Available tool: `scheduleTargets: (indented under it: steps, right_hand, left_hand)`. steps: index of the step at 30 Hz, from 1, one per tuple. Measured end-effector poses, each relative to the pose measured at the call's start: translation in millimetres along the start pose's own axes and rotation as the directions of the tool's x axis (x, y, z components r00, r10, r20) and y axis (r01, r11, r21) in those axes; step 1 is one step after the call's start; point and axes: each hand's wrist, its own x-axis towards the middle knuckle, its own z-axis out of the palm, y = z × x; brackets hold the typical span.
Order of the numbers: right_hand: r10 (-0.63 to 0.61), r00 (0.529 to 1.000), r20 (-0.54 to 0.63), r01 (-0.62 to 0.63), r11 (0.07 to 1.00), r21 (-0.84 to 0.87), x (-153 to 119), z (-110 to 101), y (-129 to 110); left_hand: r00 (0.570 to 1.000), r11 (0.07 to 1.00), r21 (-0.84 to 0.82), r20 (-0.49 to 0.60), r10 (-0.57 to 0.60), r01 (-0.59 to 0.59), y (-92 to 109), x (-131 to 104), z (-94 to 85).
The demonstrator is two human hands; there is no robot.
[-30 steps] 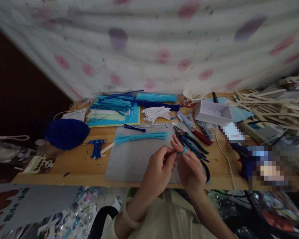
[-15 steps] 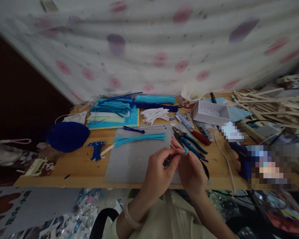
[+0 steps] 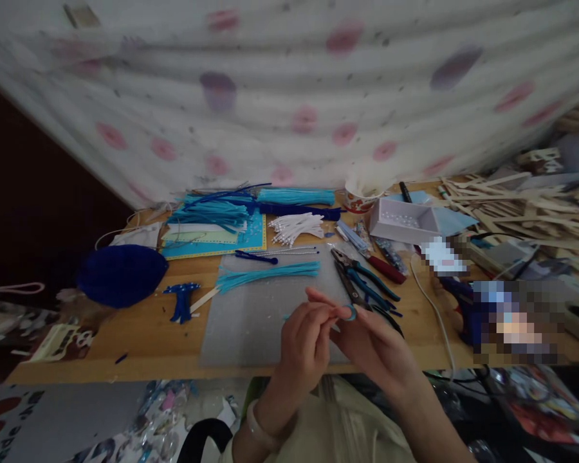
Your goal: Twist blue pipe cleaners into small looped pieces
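Above the front of the grey mat (image 3: 251, 321), both my hands meet at a small light blue pipe cleaner loop (image 3: 350, 313). My left hand (image 3: 305, 341) pinches it from the left with thumb and forefinger. From the right, my right hand (image 3: 379, 350) grips the same loop, its thumb close against it. Part of the piece is hidden by the fingers. Behind my hands a bundle of light blue pipe cleaners (image 3: 270, 275) lies on the mat, with short dark blue pieces (image 3: 255, 257) beyond it. Pliers (image 3: 367, 276) and black-handled scissors (image 3: 350, 283) lie just past my right hand.
At the left are a dark blue oval object (image 3: 123, 275) and a dark blue bundle (image 3: 182, 301). White stems (image 3: 296, 228), a white box of beads (image 3: 405, 220) and a paper cup (image 3: 361, 196) stand farther back. Wooden sticks (image 3: 525, 206) pile up at the right.
My hands have moved slightly down and left in view, still together at the loop. My left fingers are curled more, and the right hand has turned inward. The camera view has shifted a little.
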Motion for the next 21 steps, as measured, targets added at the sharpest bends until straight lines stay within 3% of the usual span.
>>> scheduleTargets:
  steps: [9, 16, 21]
  right_hand:
    - [-0.095, 0.995, 0.04, 0.1, 0.985, -0.141, 2, -10, 6]
    - [-0.055, 0.998, -0.008, 0.053, 0.987, -0.153, 4, -10, 10]
    - [-0.192, 0.981, -0.014, 0.18, 0.939, -0.294, 0, -7, 9]
  left_hand:
    - [0.989, 0.989, 0.008, 0.02, 0.148, -0.148, -4, -3, -15.3]
    - [0.999, 0.993, -0.107, -0.01, 0.048, -0.049, -6, -8, -8.7]
    - [0.997, 0.99, -0.138, 0.071, 0.001, 0.009, -7, -5, -12.4]
